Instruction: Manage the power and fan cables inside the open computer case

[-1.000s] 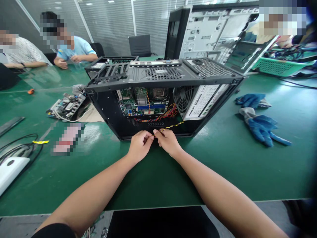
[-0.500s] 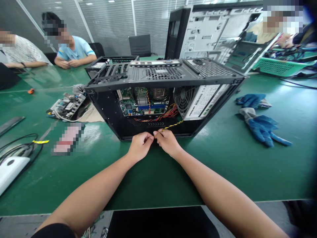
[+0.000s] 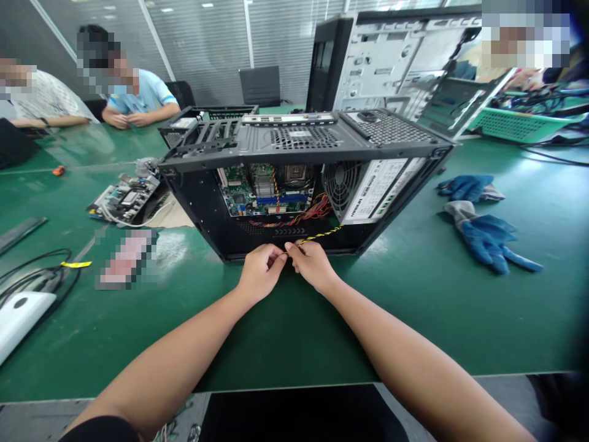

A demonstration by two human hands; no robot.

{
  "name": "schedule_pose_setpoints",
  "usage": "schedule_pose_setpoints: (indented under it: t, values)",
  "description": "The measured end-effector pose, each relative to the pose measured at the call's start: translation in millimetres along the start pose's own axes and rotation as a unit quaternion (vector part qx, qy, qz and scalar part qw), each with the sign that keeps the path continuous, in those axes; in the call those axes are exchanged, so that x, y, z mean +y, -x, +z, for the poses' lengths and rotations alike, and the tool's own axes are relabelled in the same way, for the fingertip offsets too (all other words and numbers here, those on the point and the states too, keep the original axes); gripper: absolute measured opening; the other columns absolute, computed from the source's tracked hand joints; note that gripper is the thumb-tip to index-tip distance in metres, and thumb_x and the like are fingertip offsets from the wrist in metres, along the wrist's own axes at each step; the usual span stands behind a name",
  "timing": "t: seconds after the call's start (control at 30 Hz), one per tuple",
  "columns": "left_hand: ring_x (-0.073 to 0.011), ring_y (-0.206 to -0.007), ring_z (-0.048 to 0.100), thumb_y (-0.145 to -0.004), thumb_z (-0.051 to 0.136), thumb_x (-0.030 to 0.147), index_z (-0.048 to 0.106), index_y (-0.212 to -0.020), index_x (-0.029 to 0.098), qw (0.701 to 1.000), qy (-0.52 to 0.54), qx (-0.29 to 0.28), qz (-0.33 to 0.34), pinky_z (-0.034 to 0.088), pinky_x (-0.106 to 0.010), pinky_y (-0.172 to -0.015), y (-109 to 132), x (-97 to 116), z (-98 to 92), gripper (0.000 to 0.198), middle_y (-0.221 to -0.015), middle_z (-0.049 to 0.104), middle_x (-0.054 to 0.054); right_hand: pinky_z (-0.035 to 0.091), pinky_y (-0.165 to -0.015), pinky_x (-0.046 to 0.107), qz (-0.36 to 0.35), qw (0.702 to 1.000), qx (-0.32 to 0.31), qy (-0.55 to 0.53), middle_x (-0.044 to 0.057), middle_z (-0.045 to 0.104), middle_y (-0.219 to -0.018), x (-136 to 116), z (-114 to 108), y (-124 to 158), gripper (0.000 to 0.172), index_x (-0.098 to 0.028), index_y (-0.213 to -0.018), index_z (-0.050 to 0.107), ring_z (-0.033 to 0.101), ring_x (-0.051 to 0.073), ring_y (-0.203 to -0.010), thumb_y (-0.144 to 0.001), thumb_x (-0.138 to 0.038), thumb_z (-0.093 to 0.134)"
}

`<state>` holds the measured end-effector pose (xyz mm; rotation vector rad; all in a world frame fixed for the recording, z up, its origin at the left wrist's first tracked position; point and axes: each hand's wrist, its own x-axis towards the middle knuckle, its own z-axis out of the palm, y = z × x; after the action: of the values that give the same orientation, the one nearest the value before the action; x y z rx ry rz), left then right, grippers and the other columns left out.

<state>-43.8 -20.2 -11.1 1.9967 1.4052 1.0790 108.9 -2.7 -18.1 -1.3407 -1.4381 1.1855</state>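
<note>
An open black computer case (image 3: 197, 212) stands on the table before me. Inside it are a motherboard (image 3: 237, 198), a power supply (image 3: 375, 190) with a fan, and a bundle of red and orange wires (image 3: 317, 210). A twisted yellow-and-black cable (image 3: 324, 234) runs from below the power supply to the case's near edge. There my right hand (image 3: 311, 264) pinches it between thumb and fingers. My left hand (image 3: 261, 270) is closed on the cable's end, its fingertips nearly touching the right ones. The tip of the cable is hidden by my fingers.
Blue work gloves (image 3: 488, 233) lie on the right. To the left are a loose circuit board assembly (image 3: 126, 195), a phone-like object (image 3: 126, 259) and a white device (image 3: 23, 319) with black cables. Another case (image 3: 334, 58) and a green basket (image 3: 515, 126) stand behind. Several people sit around.
Both hands keep almost the same place and grip on the cable. The view has shifted very slightly; nothing else has visibly moved.
</note>
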Motion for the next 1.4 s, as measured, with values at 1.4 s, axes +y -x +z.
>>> schedule_pose_setpoints:
  t: [1.4]
  values:
    - [-0.0098, -0.048, 0.062, -0.091, 0.052, 0.023, 0.063, -0.077, 0.017, 0.994, 0.047, -0.075, -0.068, 0.043, -0.020, -0.052, -1.0, 2.2, -3.6, 0.019, -0.059, 0.062, 0.003, 0.038, -0.051, 0.025, -0.045, 0.998, -0.018, 0.044, -0.002, 0.051, -0.051, 3.2, -1.9, -2.9, 0.035, -0.021, -0.060, 0.047, 0.050, 0.012, -0.048, -0.088, -0.041, 0.052]
